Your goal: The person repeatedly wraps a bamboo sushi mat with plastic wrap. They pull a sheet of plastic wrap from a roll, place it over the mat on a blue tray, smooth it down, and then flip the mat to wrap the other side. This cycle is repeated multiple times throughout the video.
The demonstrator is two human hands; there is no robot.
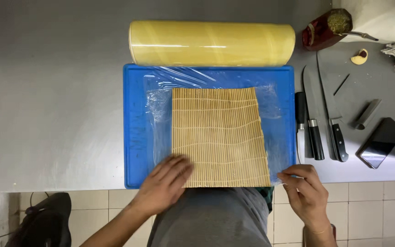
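While our left hand (164,182) lies flat, fingers spread, on the near left corner of the bamboo mat (218,137), our right hand (303,188) pinches the cling film (270,103) edge at the mat's near right corner. Mat sits on film over the blue cutting board (136,128). Film roll (211,42) behind; 3 knives (318,123) right.

Bare counter (51,91) leftward; knives (318,119) crowding right.
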